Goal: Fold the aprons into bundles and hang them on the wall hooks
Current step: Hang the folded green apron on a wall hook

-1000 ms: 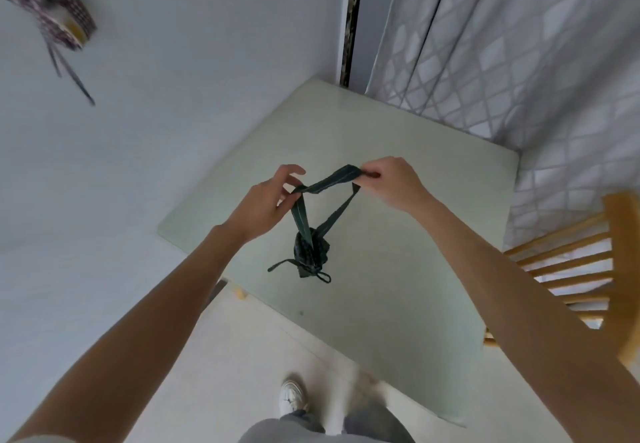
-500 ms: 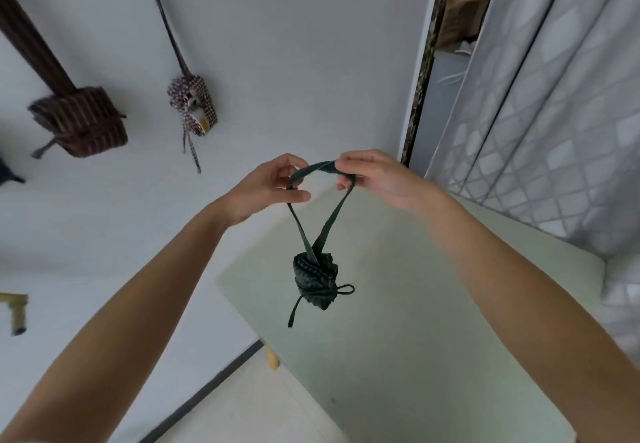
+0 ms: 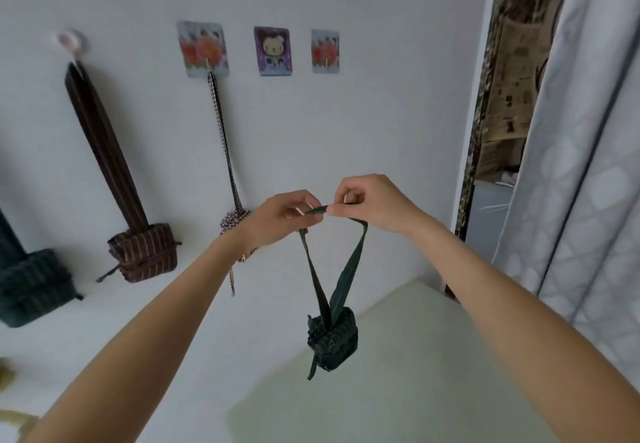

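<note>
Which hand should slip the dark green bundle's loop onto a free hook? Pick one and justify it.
Right, probably. The right hand pinches the loop nearer the free bear hook and rightmost flower hook; the left hand sits farther left.

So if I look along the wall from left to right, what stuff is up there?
Dark green bundle → brown striped bundle → checked bundle under the first flower hook → bear hook → second flower hook → curtain.
</note>
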The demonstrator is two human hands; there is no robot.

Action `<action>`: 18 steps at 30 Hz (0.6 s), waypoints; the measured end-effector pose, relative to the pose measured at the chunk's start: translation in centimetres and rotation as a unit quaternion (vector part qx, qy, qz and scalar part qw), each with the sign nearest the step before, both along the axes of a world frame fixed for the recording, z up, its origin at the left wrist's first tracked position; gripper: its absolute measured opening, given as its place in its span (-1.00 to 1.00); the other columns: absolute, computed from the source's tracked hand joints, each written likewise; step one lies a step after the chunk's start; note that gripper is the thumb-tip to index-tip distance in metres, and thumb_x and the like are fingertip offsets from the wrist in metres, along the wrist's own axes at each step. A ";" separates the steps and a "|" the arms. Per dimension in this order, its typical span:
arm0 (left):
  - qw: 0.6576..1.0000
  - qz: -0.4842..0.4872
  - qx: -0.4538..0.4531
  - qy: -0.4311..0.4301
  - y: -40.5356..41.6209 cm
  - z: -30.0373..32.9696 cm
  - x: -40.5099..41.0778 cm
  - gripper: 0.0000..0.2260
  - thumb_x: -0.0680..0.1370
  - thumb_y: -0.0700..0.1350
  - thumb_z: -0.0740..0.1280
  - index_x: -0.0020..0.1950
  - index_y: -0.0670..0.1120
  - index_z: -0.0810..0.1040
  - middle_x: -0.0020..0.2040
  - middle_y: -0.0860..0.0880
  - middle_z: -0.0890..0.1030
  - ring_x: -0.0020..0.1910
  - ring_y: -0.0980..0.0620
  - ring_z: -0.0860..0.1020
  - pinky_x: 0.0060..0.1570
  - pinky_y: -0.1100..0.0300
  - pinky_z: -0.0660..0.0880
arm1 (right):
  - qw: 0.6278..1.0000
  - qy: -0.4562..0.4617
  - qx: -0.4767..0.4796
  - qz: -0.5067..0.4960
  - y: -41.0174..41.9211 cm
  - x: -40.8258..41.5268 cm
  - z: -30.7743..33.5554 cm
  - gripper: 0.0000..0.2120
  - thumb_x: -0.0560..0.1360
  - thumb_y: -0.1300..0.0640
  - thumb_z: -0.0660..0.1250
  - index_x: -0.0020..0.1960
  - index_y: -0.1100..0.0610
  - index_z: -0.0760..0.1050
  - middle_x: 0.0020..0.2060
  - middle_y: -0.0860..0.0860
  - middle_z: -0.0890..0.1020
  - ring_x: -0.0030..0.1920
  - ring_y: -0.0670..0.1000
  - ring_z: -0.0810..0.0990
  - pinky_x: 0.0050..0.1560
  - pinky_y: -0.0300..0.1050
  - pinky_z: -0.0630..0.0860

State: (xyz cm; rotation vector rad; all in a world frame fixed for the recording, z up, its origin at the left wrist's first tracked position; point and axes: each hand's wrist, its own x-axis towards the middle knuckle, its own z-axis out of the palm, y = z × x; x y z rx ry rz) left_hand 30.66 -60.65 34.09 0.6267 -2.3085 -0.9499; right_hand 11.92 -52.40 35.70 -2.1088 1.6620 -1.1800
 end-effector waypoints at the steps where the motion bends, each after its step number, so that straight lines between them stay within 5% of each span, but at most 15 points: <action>1: 1.000 0.007 -0.004 -0.016 -0.7 0.7 -0.4 -0.97 0.55 -0.17 0.32 -0.02 -0.07 0.52 -0.23 0.04 0.58 -0.24 0.06 0.50 -0.07 0.15 0.46 | 0.999 0.031 -0.016 -0.010 -0.8 -0.3 0.6 -0.84 0.42 0.03 0.44 -0.24 0.06 0.50 -0.44 -0.10 0.52 -0.42 -0.13 0.43 -0.29 -0.20 0.38; 4: 1.000 0.023 -0.005 -0.007 -2.4 2.1 -1.8 -0.89 0.56 -0.19 0.27 0.06 -0.03 0.43 -0.19 0.03 0.60 -0.23 0.05 0.49 -0.06 0.08 0.43 | 1.000 0.018 0.021 -0.001 -2.8 -0.4 1.1 -0.87 0.49 0.11 0.32 -0.18 0.07 0.38 -0.21 0.01 0.67 -0.18 0.00 0.62 -0.04 -0.06 0.49; 7: 0.997 0.041 -0.030 0.051 -3.7 4.0 -3.0 -0.82 0.55 -0.25 0.26 0.02 0.03 0.39 -0.15 0.02 0.57 -0.26 0.11 0.50 -0.11 0.13 0.43 | 0.968 -0.225 0.075 0.085 -4.4 -0.6 1.8 -0.80 0.49 0.26 0.30 -0.19 0.10 0.28 -0.25 0.03 0.66 -0.17 0.03 0.65 -0.02 -0.13 0.48; 9: 0.994 0.053 -0.027 0.088 -4.9 4.9 -3.4 -0.79 0.54 -0.29 0.25 -0.02 0.03 0.38 -0.14 0.01 0.52 -0.25 0.10 0.46 -0.13 0.18 0.42 | 0.939 -0.320 0.058 0.107 -5.9 -1.3 2.4 -0.81 0.50 0.19 0.34 -0.21 0.08 0.34 -0.29 -0.02 0.56 -0.17 0.00 0.60 -0.02 -0.13 0.45; 16: 0.979 0.089 -0.061 0.170 -10.6 7.3 -3.4 -0.93 0.58 -0.20 0.25 -0.08 -0.09 0.38 -0.18 0.03 0.51 -0.28 0.03 0.54 -0.07 0.04 0.48 | 0.936 -0.303 -0.014 0.179 -11.2 -1.6 6.8 -0.79 0.56 0.23 0.21 -0.13 0.10 0.60 -0.18 -0.02 0.62 -0.06 -0.03 0.58 0.17 -0.10 0.45; 18: 0.960 0.136 -0.160 0.185 -12.0 8.6 -3.3 -0.87 0.56 -0.24 0.27 -0.08 -0.04 0.38 -0.11 0.06 0.54 -0.17 0.04 0.61 -0.03 0.08 0.52 | 0.935 -0.300 -0.021 0.190 -13.0 -1.6 8.2 -0.81 0.55 0.30 0.22 -0.06 0.15 0.61 -0.16 -0.01 0.64 -0.13 -0.03 0.59 0.08 -0.16 0.51</action>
